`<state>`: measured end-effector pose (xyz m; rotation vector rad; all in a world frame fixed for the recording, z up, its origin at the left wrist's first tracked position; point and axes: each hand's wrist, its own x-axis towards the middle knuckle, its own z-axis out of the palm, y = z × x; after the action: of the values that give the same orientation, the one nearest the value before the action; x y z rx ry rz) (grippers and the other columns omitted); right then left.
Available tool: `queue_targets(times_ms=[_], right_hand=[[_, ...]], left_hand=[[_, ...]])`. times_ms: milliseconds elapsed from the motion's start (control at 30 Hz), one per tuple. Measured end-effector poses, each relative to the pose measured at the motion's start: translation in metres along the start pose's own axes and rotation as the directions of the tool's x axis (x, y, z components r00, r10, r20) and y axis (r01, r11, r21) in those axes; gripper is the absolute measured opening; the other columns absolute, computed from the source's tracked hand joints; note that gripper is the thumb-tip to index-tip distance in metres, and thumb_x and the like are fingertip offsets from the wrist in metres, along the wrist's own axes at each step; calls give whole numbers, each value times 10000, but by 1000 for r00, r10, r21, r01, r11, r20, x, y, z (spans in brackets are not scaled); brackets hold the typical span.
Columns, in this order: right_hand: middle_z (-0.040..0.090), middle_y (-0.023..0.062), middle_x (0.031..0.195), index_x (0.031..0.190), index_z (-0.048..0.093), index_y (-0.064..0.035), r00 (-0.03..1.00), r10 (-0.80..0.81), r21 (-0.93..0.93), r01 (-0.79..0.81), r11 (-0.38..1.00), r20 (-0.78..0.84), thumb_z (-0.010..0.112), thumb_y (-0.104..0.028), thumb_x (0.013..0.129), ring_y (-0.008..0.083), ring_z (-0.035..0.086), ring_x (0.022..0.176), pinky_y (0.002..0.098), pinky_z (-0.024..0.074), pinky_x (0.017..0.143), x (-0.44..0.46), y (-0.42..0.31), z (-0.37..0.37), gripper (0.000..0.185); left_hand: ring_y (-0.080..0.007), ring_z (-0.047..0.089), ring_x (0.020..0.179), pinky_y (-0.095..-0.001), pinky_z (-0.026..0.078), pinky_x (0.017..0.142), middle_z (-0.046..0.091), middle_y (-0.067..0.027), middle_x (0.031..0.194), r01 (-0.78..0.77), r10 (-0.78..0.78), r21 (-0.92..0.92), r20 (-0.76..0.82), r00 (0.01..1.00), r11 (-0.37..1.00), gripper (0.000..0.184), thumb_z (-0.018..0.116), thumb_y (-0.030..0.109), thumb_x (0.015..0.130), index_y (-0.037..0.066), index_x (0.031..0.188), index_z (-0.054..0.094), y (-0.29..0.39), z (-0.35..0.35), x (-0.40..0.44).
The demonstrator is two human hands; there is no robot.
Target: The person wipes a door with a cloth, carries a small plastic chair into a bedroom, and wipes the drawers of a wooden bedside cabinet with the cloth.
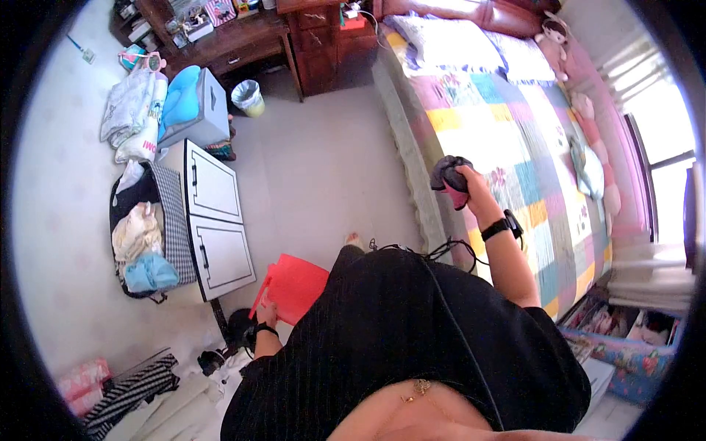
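My right hand (476,192) is closed around a bunched dark grey and pink cloth item (451,180), held above the near side of the bed. Its exact kind is hard to tell because it is crumpled. A black band circles that wrist. Low on the left, my left hand (266,312) grips the edge of a red plastic stool (298,285), beside my body and near the white cabinet (215,184). Part of the stool is hidden behind my black top.
The bed (485,140) with a patchwork cover runs along the right. A fabric hamper (173,228) of clothes stands left of the cabinet. A lined bin (248,99) sits near the wooden desk (228,44). Black cables (448,250) hang between me and the bed.
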<state>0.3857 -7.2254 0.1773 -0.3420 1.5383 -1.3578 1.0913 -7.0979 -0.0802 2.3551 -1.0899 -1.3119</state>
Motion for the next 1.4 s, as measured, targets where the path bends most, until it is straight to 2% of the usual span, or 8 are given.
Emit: queue_targets(times_ms=[67, 133, 700, 933, 1033, 1133, 1300, 1400], right_hand=[[735, 108, 972, 1090, 668, 17, 998, 13, 19, -14, 1000, 68, 621, -205, 954, 212, 723, 830, 337, 599, 768, 42, -32, 3, 265], [736, 92, 976, 1079, 674, 4, 995, 2, 6, -3, 1000, 100, 617, -212, 961, 198, 718, 838, 329, 589, 796, 83, -57, 9, 253], [731, 110, 972, 1065, 667, 6, 982, 55, -185, -20, 983, 183, 627, -214, 959, 209, 710, 829, 327, 587, 772, 493, -227, 105, 247], [732, 77, 976, 1055, 690, -3, 980, 126, -368, -63, 928, 151, 607, -239, 960, 169, 706, 840, 287, 559, 784, 592, -291, 141, 268], [728, 75, 989, 1097, 676, 6, 983, 145, -365, -94, 926, 115, 599, -229, 957, 167, 704, 855, 290, 562, 796, 610, -290, 147, 284], [719, 71, 981, 1118, 664, 5, 972, 197, -323, -146, 935, 131, 596, -214, 956, 167, 695, 853, 296, 564, 797, 622, -285, 150, 280], [711, 81, 995, 1172, 648, 25, 988, 145, -378, -114, 919, 53, 611, -178, 902, 194, 688, 870, 320, 565, 812, 643, -279, 148, 339], [728, 163, 1042, 1232, 624, 10, 980, 117, -689, 24, 724, 158, 644, -152, 841, 254, 719, 887, 363, 591, 775, 668, -247, 124, 424]], left_hand=[[-277, 675, 687, -432, 506, 584, 701, -159, 816, -154, 153, 11, 6, 988, 988, 432, 673, 327, 869, -64, 1047, 716, 48, 7, 31], [-275, 669, 667, -430, 503, 581, 698, -161, 780, 111, -111, 3, -42, 993, 994, 426, 672, 332, 873, -63, 1023, 725, 117, 17, 59], [-171, 521, 497, -332, 376, 416, 569, -69, 639, 328, -289, -196, 203, 936, 924, 247, 733, 263, 859, 46, 837, 618, 441, 131, 323], [-198, 573, 585, -344, 462, 479, 618, -68, 741, 567, -567, -225, 73, 821, 792, 305, 744, 318, 889, 59, 1026, 663, 435, 184, 375], [-231, 596, 734, -413, 569, 660, 643, -54, 898, 561, -588, -564, 158, 793, 606, 280, 697, 348, 932, 83, 1016, 661, 417, 188, 369], [-265, 616, 1066, -546, 549, 801, 650, -76, 1180, 782, -685, -313, 378, 623, 539, 426, 573, 410, 985, 137, 1310, 605, 400, 193, 383], [-257, 676, 955, -434, 566, 799, 715, -86, 1113, 294, -202, -250, 338, 919, 923, 421, 640, 317, 942, 91, 1297, 635, 454, 205, 414], [-252, 712, 888, -367, 576, 798, 753, -91, 1073, 3, 129, -310, 407, 904, 951, 424, 680, 262, 916, 64, 1290, 653, 523, 208, 465]])
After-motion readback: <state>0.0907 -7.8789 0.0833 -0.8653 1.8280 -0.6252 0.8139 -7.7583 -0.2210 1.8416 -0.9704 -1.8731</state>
